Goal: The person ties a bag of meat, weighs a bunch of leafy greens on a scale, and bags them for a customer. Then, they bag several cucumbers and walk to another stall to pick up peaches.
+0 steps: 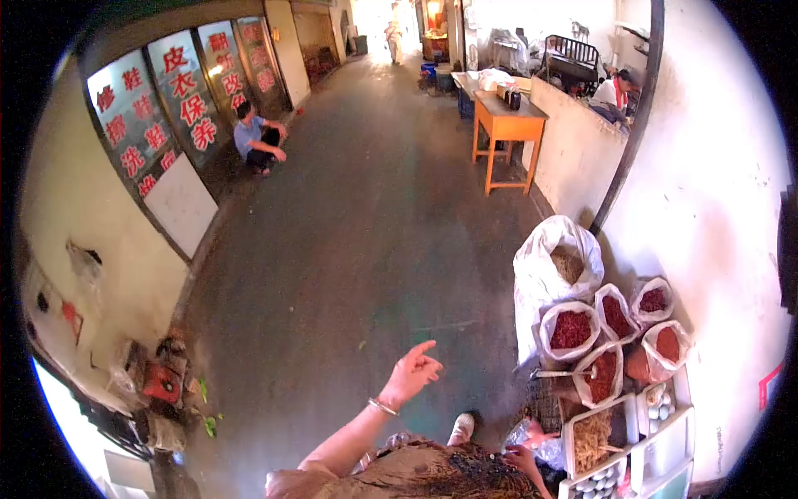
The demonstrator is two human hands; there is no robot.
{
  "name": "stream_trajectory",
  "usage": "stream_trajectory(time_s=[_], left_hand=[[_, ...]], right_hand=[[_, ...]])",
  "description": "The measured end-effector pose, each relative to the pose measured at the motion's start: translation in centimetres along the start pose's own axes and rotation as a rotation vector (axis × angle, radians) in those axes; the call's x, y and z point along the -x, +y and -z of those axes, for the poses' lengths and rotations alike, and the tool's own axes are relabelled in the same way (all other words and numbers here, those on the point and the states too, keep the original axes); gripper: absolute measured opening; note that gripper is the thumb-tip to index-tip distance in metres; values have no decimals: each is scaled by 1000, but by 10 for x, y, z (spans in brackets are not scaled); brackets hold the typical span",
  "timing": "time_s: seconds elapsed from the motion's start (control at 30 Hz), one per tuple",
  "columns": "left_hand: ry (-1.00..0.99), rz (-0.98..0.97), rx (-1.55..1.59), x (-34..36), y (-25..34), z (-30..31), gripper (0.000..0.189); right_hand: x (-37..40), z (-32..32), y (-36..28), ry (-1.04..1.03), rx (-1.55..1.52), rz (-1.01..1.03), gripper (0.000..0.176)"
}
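Observation:
My left hand [413, 373] is held out over the grey floor, index finger stretched forward and the others loosely bent, with nothing in it. A bracelet [383, 407] circles that wrist. Low in the view, my right hand [524, 460] is partly hidden beside my brown patterned top [440, 474]. Its fingers look curled at a clear plastic bag [549, 452], which shows something pinkish I cannot make out. Just right of the bag are a tray of tan dried strips [592, 441] and a tray of eggs [600, 482].
Open white sacks of red dried goods [571, 329] and a tall sack [540, 287] stand along the right wall. Farther up is an orange table [509, 129]. A person [258, 141] squats by the left windows; another [394, 40] is far down the passage. Clutter [162, 381] lies at left.

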State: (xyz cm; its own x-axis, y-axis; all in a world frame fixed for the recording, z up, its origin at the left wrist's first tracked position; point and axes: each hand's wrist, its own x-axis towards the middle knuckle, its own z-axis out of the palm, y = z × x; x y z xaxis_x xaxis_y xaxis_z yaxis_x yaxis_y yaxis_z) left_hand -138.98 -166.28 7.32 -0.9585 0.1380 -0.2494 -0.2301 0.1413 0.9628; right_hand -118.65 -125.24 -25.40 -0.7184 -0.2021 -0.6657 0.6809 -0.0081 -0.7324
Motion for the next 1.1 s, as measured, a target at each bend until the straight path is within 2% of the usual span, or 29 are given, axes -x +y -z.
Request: stream_trajectory(time_s=[0.03,0.07,0.1,0.17,0.23,0.27,0.3,0.37,0.43,0.5,0.53,0.57,0.63,0.77,0.83,0.9,0.97,1.0,1.1], left_hand=[[3,-8,-18,-11,2,-8,51],[-39,-15,53,-22,2,-18,51],[-80,-20,128,-34,0,-25,52],[-90,-47,128,-46,14,-34,52],[-64,2,131,-56,31,-43,52],[-55,13,138,-60,43,-47,52],[-32,6,118,-65,58,-49,53],[-4,1,87,-79,83,-48,54],[19,-134,109,-97,103,-46,57],[14,-164,117,-113,124,-43,59],[8,-198,124,-126,130,-40,61],[1,-205,128,-140,131,-38,61],[6,-280,203,-170,131,-30,63],[26,-285,132,-238,154,1,64],[29,-265,156,-266,172,18,66],[22,-281,185,-296,182,34,66],[14,-358,211,-315,205,48,64],[10,-354,208,-327,211,56,64],[-2,-389,217,-359,219,80,66]], right_hand=[[-8,6,-12,34,-135,39,39],[-23,13,-33,37,14,12,40],[-29,16,-46,67,137,127,40],[-65,44,-62,58,4,123,36],[-79,57,-105,98,118,169,31],[-81,57,-124,139,283,250,28],[-78,50,-154,130,286,246,28],[-68,30,-212,112,-72,243,29],[-89,31,-219,84,-132,218,30],[-144,53,-177,115,444,449,33],[-173,66,-149,147,463,454,35],[-129,30,-217,103,244,246,35],[-124,10,-251,111,148,190,34],[-170,16,-273,126,266,215,34],[-191,21,-278,86,120,141,34],[-201,5,-311,112,182,159,33],[-204,-21,-355,149,31,191,33],[-199,-40,-390,200,121,124,33],[-244,-46,-390,142,151,199,33]])
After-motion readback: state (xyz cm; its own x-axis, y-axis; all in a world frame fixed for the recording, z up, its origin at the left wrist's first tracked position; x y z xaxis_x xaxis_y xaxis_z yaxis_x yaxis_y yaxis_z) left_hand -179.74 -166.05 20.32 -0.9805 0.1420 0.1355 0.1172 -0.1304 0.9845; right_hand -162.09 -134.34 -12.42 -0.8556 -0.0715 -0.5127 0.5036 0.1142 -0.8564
